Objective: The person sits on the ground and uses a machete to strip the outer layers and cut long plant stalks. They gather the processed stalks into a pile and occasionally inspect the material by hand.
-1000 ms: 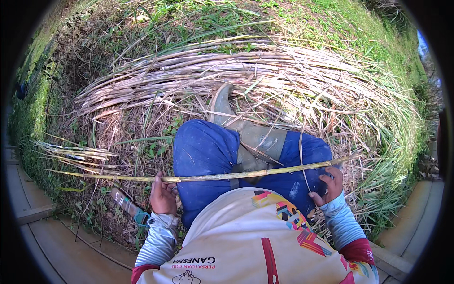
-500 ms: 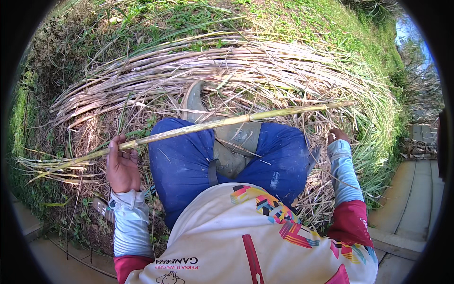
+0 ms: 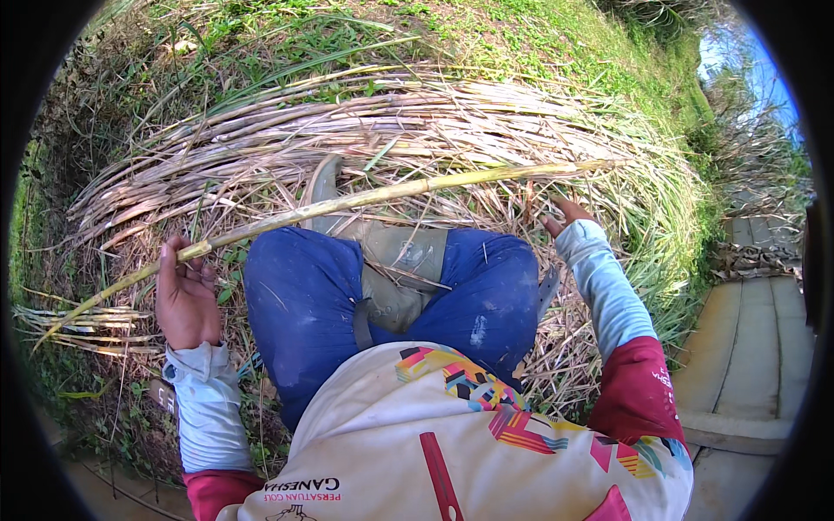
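A long yellow-green sugarcane stalk (image 3: 373,194) with ringed joints slants across above my legs, its thicker end up at the right. My left hand (image 3: 187,300) grips it near the lower left, palm up, with the stalk lying between thumb and curled fingers. Beyond that hand, the thin end reaches toward a small bundle of cut stalk pieces (image 3: 87,321) on the ground. My right hand (image 3: 566,215) is just below the stalk's right part, apart from it. Its fingers are spread and nothing shows in them.
A wide heap of long dry stalks (image 3: 347,122) curves across the ground ahead. My blue-trousered legs (image 3: 304,286) are folded, with grey-green boots (image 3: 400,250) between them. Paving slabs (image 3: 738,347) run along the right. A brown piece (image 3: 162,395) lies beside my left sleeve.
My right hand has moved up and left, closer to the stalk. The whole view has shifted a little; my left hand keeps its grip on the sugarcane stalk.
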A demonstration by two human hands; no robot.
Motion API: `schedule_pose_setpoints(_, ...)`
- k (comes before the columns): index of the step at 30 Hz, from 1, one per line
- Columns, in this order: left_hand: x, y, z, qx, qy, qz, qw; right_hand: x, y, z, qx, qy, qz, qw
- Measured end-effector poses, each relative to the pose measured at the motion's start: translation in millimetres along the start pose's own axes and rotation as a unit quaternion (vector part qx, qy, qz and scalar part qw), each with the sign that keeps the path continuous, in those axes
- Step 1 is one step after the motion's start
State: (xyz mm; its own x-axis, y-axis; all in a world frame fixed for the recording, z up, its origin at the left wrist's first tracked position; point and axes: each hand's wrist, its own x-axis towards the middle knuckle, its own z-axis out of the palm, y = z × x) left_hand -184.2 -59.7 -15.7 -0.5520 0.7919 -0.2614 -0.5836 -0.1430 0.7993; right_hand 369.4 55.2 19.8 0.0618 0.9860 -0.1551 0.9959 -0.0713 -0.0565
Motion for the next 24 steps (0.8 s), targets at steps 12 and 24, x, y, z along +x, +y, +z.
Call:
schedule_pose_setpoints(12, 1.8, 3.6, 5.8, 0.004, -0.013, 0.008, 1.0, -78.2, -77.3, 79.0, 0.146, 0.114, -0.264, 0.947)
schedule_pose_setpoints(24, -18.0, 19.2, 6.4, -0.008, -0.047, 0.016, 0.999, 93.5, -131.6, 119.8, -0.015, -0.05, -0.111, 0.992)
